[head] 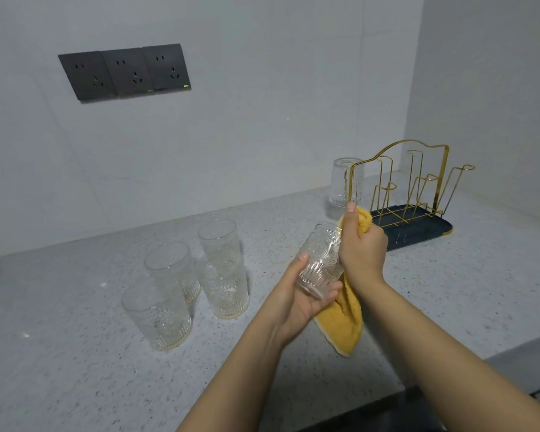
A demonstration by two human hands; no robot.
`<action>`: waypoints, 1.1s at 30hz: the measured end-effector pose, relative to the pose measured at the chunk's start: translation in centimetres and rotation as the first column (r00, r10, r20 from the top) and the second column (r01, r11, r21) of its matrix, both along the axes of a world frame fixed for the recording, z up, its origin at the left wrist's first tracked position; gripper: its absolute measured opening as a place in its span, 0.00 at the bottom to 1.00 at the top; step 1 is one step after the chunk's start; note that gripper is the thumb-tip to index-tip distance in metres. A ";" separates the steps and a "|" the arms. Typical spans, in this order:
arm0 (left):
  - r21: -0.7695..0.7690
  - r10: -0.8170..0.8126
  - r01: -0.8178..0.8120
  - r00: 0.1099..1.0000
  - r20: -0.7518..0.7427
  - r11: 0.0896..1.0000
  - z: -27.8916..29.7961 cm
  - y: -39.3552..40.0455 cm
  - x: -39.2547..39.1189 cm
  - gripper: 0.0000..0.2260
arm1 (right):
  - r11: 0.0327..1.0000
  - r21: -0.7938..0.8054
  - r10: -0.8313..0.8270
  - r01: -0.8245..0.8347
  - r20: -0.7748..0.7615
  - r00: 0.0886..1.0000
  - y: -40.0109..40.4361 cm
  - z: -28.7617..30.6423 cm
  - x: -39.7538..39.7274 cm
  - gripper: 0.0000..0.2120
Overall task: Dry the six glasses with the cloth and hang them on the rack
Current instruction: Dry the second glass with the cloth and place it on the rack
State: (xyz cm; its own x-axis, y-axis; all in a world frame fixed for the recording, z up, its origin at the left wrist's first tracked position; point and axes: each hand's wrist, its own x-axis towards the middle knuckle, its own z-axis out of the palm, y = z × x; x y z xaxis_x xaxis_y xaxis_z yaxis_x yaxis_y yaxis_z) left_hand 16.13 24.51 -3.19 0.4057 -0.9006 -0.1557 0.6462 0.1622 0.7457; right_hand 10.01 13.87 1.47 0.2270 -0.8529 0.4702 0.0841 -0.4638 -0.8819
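My left hand point(300, 294) grips the base of a clear embossed glass point(320, 260), tilted with its mouth up and away. My right hand point(360, 244) grips a yellow cloth point(343, 322) against the glass's side; part of the cloth bunches above my fist and the rest hangs below. Several more glasses point(194, 285) stand upright on the counter to the left. One glass point(345, 182) hangs upside down on the far-left peg of the gold wire rack point(418, 182), which stands in a dark tray point(418, 235).
The speckled grey counter point(75, 353) meets a white tiled wall with three dark sockets point(125, 73). A side wall closes off the right corner behind the rack. A dark edge point(387, 410) borders the counter front at the lower right.
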 end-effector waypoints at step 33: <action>-0.031 0.283 -0.288 0.905 0.317 0.957 -0.6 -0.6 -0.5 0.30 | 0.999 0.049 -0.014 0.012 0.028 0.999 -0.5 0.1 -0.2 0.24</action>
